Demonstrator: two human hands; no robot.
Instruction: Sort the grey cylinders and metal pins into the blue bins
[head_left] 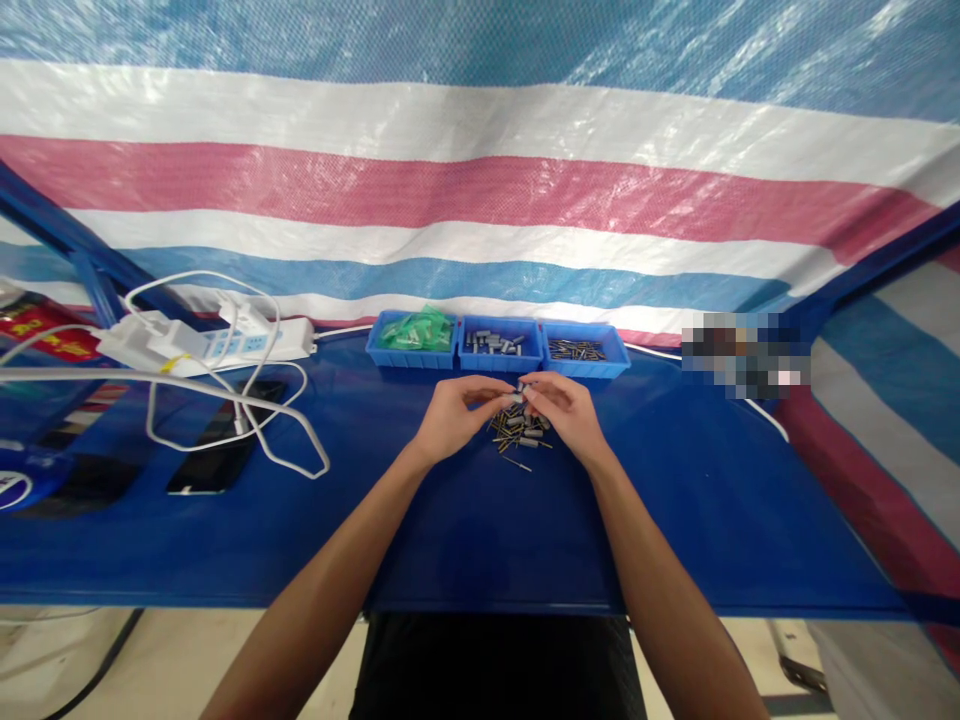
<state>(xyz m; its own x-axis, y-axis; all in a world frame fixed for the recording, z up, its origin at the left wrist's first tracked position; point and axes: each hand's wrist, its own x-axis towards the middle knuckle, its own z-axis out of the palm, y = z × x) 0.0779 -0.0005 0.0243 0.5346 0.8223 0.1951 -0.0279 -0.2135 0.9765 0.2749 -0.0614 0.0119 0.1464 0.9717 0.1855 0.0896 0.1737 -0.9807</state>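
Note:
My left hand (454,415) and my right hand (564,410) meet over the middle of the blue table (480,540), fingertips pinched together on a small grey metal part (517,397). Just below them lies a loose pile of small metal pins and sleeves (519,432). Behind the hands stand three blue trays in a row: the left tray (412,356) holds green plastic bags, the middle tray (500,358) holds grey sleeves, the right tray (585,362) holds dark pins.
A white power strip (225,345) with plugs and white cables sits at the left. A black phone (221,455) lies beside the cables. A striped tarpaulin (480,200) hangs behind the table. A blurred object rests at the right.

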